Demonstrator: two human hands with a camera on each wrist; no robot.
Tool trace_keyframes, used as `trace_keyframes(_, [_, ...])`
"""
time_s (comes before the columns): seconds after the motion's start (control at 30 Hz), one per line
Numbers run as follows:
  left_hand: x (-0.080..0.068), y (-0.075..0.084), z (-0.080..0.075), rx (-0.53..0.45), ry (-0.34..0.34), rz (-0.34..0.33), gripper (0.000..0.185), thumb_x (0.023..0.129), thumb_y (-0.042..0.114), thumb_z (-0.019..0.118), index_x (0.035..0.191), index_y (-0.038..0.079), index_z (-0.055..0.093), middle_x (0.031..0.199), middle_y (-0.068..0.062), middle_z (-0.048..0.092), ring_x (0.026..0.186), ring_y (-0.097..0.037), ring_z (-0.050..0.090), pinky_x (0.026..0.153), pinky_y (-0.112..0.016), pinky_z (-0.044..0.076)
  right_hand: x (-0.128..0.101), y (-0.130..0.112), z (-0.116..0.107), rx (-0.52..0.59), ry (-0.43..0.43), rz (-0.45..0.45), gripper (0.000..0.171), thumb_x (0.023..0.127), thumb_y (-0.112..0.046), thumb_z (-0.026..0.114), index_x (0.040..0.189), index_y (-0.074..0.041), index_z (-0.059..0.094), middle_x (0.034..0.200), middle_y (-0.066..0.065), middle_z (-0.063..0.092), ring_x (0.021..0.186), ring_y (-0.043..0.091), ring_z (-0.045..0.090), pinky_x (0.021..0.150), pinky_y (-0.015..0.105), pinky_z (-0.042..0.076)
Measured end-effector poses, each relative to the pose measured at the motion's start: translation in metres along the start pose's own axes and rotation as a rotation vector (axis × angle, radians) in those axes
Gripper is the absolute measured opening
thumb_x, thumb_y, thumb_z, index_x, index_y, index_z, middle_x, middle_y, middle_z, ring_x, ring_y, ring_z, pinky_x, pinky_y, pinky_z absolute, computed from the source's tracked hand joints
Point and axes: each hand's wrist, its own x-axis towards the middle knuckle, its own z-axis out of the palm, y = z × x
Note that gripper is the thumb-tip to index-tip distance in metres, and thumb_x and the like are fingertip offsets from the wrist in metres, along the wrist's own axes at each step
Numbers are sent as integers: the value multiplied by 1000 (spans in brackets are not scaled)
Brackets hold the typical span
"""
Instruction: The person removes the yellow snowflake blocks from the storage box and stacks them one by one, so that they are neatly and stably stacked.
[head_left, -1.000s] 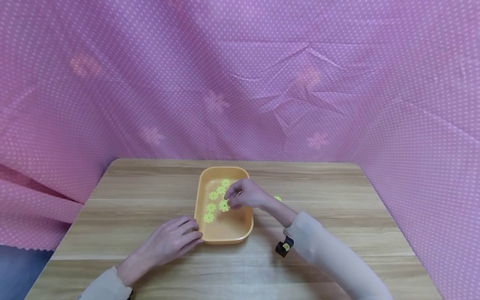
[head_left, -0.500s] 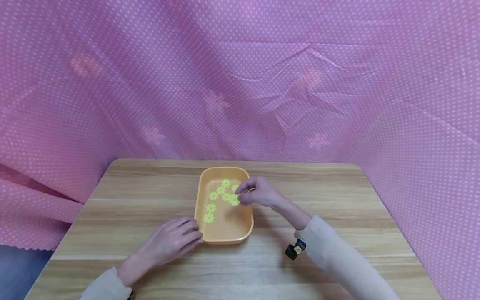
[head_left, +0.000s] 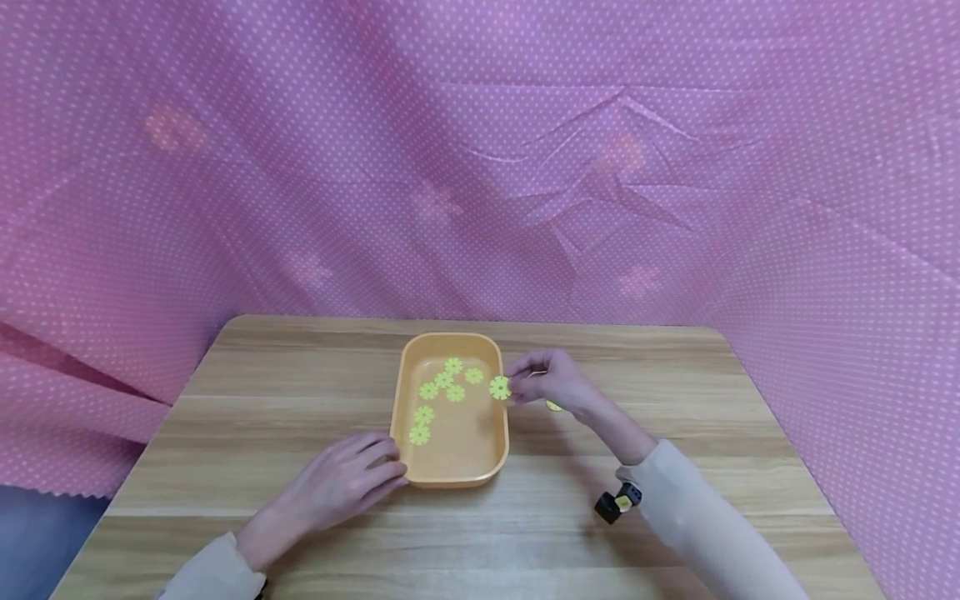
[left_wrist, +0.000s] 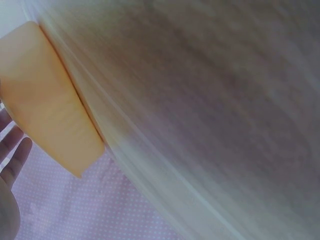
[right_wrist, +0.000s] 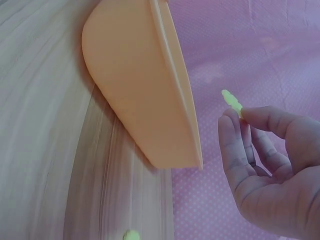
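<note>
In the head view, a yellow flower-shaped piece is pinched between the thumb and fingertips of my right hand, at the right rim of an orange tray. The right wrist view shows the same thin piece edge-on, held above the tray's rim. Several similar yellow flower pieces lie flat inside the tray. My left hand rests its relaxed fingers against the tray's near left corner. In the left wrist view, its fingers are at the tray's rim, partly cut off by the frame.
Another yellow piece lies on the wooden table right of the tray, partly covered by my right hand. A pink dotted cloth hangs behind the table and at both sides.
My right hand has moved from inside the tray rightward to its right rim, carrying a flower piece. The pieces left in the tray's upper part lie differently. My left hand has stayed put.
</note>
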Motion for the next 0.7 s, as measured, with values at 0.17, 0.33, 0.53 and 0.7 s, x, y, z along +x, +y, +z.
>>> trace_keyframes(0.17, [1, 0, 0, -3, -5, -2, 13, 89, 28, 67, 90, 16, 73, 93, 2, 67, 91, -18, 65, 79, -33, 59, -5, 5, -11, 11, 20, 4, 28, 84, 0, 69, 110, 9, 64, 88, 8, 70, 75, 17, 71, 85, 50, 59])
trace_keyframes(0.33, [1, 1, -1, -5, -5, -4, 12, 88, 28, 68, 90, 16, 72, 93, 2, 67, 91, -18, 65, 80, -33, 59, -10, 10, -20, 7, 34, 0, 30, 85, -2, 69, 112, 9, 63, 90, 8, 71, 76, 18, 71, 82, 46, 60])
trace_keyframes(0.53, [1, 1, -1, 2, -15, -8, 12, 88, 28, 68, 90, 17, 72, 93, 2, 67, 92, -18, 65, 81, -33, 59, -17, 14, -30, 16, 66, 11, 34, 85, -5, 70, 114, 10, 62, 92, 7, 72, 80, 22, 72, 84, 48, 59])
trace_keyframes(0.7, [0, 1, -1, 4, -18, -9, 13, 91, 29, 65, 89, 17, 72, 92, 2, 67, 92, -18, 65, 81, -33, 59, -21, 22, -41, 55, 91, 20, 35, 85, -3, 69, 115, 12, 60, 90, 6, 72, 82, 23, 72, 83, 43, 61])
